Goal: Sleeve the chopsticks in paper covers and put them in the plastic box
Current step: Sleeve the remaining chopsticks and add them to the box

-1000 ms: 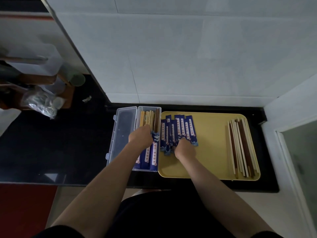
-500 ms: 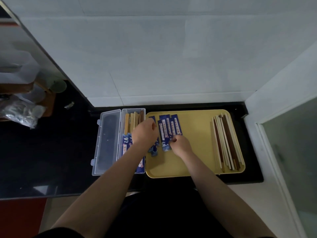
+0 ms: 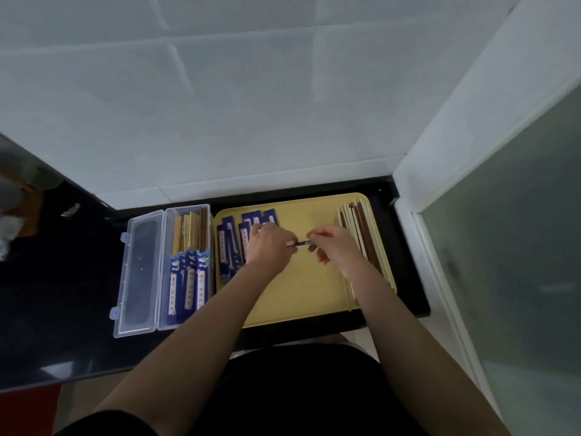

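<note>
From the head view, a black glossy surface (image 3: 47,309) ran across the lower half of the frame, shut in by pale tiled wall (image 3: 251,105) above and a frosted glass panel (image 3: 518,278) at the right edge. At the centre sat a yellow tray (image 3: 301,294); just left of it lay the clear plastic box (image 3: 185,272), its lid (image 3: 138,275) folded open further left. Sleeved chopsticks (image 3: 188,278) filled the box's near end, bare tips showing at its far end. Loose paper covers (image 3: 229,243) lay at the tray's left, partly under the left hand (image 3: 270,247). Bare chopsticks (image 3: 361,225) lined the tray's right edge, behind the right hand (image 3: 336,250). Both hands met mid-tray, fingers curled, pinching one blue cover (image 3: 300,243) between them; blur hid any finer detail. Clutter in the far left corner was too smeared to name.
</note>
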`<control>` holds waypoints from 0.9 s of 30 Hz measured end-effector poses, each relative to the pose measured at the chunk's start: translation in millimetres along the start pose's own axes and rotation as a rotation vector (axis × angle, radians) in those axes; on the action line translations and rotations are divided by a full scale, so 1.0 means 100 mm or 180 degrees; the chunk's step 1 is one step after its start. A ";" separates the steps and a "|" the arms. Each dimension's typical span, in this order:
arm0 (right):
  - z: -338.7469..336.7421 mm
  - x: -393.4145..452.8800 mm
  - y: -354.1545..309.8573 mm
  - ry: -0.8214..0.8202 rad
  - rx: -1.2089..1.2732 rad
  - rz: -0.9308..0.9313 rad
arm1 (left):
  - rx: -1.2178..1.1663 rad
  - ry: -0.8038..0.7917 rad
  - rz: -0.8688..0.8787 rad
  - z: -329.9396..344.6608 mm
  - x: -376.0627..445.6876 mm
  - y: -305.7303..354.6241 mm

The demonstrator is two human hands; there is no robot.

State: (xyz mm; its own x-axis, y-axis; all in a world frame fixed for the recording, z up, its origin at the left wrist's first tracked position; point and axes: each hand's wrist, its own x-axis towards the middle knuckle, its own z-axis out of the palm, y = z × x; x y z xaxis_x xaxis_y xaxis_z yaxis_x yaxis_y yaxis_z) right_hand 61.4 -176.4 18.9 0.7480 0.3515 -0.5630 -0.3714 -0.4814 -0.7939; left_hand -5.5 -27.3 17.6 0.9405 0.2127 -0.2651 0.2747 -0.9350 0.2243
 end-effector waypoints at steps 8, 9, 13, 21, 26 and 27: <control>-0.67 0.16 0.42 0.0675 -0.0411 0.0334 | -0.1574 -0.0471 -0.0752 0.13 0.10 0.59; -0.72 0.17 0.49 0.0746 -0.0850 0.0353 | -0.2245 -0.0566 -0.1016 0.15 0.11 0.64; -0.83 0.17 0.75 0.0893 -0.2120 0.0472 | -0.4119 -0.0881 -0.1956 0.24 0.14 0.82; -0.70 0.33 0.94 0.0569 -0.2342 -0.0071 | -0.3188 -0.0799 -0.2505 0.81 0.19 1.00; -0.75 0.35 0.98 0.0524 -0.2218 -0.0155 | -0.2336 -0.0931 -0.2072 0.98 0.26 1.09; -0.76 0.34 1.00 0.0572 -0.2181 -0.0218 | -0.2240 -0.0859 -0.2061 0.99 0.28 1.10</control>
State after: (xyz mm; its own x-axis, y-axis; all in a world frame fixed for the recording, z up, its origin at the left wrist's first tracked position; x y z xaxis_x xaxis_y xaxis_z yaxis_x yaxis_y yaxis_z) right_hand 91.5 -273.8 -62.4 0.8583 0.2897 -0.4236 0.0650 -0.8802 -0.4702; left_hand 31.5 -151.8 -57.8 0.5140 0.4694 -0.7179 0.8575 -0.2613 0.4432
